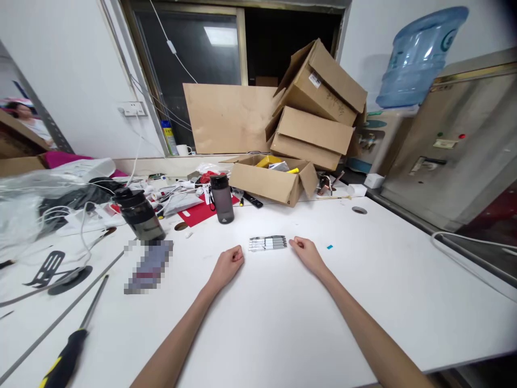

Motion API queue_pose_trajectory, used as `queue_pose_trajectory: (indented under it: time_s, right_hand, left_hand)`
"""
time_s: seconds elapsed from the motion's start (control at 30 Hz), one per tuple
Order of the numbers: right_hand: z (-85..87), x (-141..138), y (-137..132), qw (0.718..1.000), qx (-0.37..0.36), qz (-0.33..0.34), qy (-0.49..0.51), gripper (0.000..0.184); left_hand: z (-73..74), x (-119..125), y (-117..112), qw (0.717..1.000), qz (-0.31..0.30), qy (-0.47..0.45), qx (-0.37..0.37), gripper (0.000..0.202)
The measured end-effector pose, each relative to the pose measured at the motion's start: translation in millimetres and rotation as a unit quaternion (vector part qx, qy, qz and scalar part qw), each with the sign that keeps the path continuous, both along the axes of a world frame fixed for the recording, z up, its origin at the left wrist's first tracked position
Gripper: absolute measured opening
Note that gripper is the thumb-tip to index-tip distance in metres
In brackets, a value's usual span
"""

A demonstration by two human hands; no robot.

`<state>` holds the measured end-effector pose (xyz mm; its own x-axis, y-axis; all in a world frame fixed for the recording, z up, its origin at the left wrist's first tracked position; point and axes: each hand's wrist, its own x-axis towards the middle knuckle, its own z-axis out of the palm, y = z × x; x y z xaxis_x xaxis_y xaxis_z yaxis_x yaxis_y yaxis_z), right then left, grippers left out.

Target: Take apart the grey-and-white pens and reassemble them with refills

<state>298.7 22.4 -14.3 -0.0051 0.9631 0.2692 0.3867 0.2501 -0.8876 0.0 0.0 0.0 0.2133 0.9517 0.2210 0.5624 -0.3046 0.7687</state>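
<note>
Though crowded at the back, bare white table (363, 280) up front. Left hand (228, 264) resting on it, curled into a loose fist, gripping nothing. Right hand (307, 252) half-open, also empty, fingertips just beside the pens. Row of pens (267, 243) lying flat between both hands, side by side. Likely light, stiff and smooth-barrelled, apt to roll or scatter. Best pinched across the whole row, at both ends.

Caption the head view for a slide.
Left hand, curled, and right hand flank a row of pens on a white table; a dark bottle stands behind.
</note>
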Motion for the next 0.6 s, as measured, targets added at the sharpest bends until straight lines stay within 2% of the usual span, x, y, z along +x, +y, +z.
queue_pose_trajectory:
  time_s: [0.17,0.3,0.43,0.6]
  right_hand:
    - [1.2,-1,0,1.000,0.012,-0.003,0.018,0.040]
    - [-5.9,0,1,0.999,0.024,-0.027,0.010,0.027]
    - [-15.6,0,1,0.997,0.054,-0.034,-0.039,0.019]
    - [-18.7,0,-1,0.995,0.065,-0.028,-0.076,0.019]
  left_hand:
    - [-0.6,2,-3,0.999,0.023,-0.025,0.018,0.011]
    - [4.7,6,-8,0.999,0.023,-0.042,0.011,0.004]
    - [3.9,6,-9,0.999,0.033,-0.013,0.021,0.010]
    - [-3.5,6,-7,0.997,0.058,0.040,0.043,0.027]
